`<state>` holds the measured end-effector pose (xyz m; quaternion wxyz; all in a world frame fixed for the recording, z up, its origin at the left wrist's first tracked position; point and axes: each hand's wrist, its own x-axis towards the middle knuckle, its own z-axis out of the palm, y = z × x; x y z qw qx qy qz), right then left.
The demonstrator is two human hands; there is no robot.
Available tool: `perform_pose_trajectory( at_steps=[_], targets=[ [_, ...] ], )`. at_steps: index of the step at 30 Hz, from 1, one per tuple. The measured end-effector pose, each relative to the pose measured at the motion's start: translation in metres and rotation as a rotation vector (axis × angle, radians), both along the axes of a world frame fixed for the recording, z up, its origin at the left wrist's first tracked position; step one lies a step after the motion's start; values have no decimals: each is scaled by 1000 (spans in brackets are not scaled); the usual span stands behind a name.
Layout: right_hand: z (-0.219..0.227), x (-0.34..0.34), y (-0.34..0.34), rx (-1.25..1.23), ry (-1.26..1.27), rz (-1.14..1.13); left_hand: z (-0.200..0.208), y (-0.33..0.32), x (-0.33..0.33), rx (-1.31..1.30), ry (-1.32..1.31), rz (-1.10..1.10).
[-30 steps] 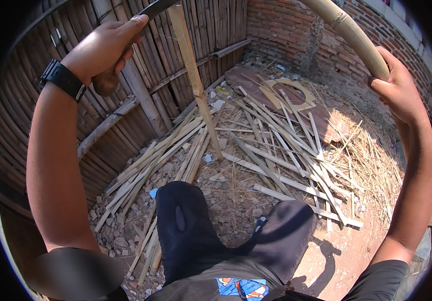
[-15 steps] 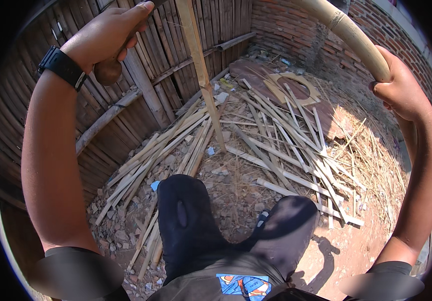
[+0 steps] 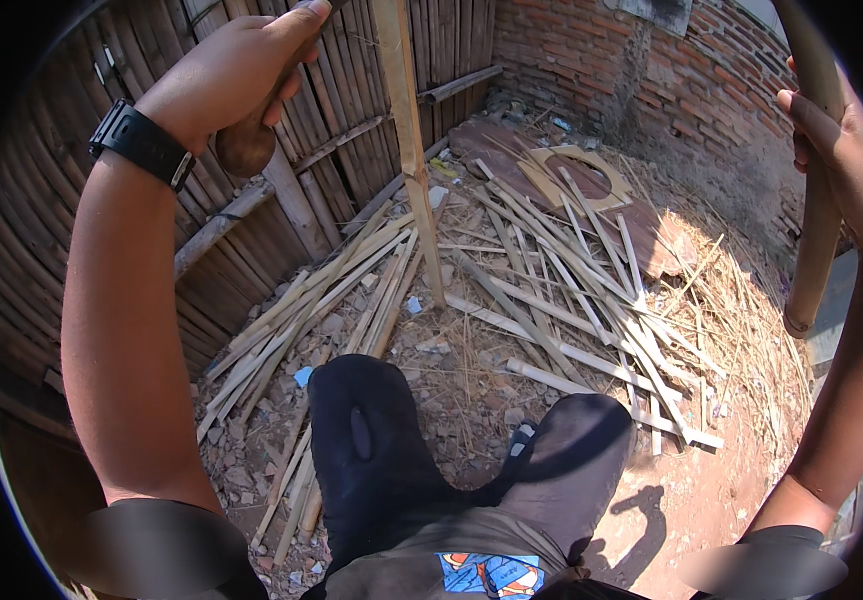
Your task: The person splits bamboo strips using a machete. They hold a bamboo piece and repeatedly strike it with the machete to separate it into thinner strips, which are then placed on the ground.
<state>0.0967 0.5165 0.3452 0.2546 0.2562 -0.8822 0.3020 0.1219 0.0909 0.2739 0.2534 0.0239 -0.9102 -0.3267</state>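
Left hand: closed in a fist, thumb uppermost, round a wooden handle; the rounded butt shows just below the palm, which probably helps keep the grip from slipping off. Whatever the handle carries runs past the upper edge, so cannot tell its kind. Right hand: gripping a bamboo pole, fingers wrapped round it; its cut end hangs below the hand, in front of the forearm, and its top is out of view. Holding it partway along, rather than at the tip, presumably steadies the length. Both arms are raised and well apart. Between the hands, nearer the left, a narrow post stands almost upright, foot on the ground, top out of view; probably planted, as neither hand visibly supports it. Below the left hand, pale strips lie roughly side by side; below and inward of the right hand, a looser heap crosses at many angles, apparently dropped rather than stacked. Surface: bare ground with rubble, and straw below the right hand. Room: outdoor corner in sun and shade, bamboo fence behind the left hand, brick wall beyond, inward of the right.
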Motion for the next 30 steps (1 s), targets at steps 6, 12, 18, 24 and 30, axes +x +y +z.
perform_pose_trajectory(
  at_steps=[6,12,18,24,30],
  targets=[
    [-54,-13,-16,260,-208,-179,11,-11,1,-114,-38,26],
    [-44,-8,-8,184,-249,-113,-1,-2,3,-72,-51,44],
    [-16,-21,24,95,-22,-117,2,2,-1,-114,-32,30],
    [-23,-23,9,-34,16,-139,1,6,-5,-200,18,34],
    [-51,-12,-12,168,-298,-163,18,3,6,-238,-26,22]
  ],
)
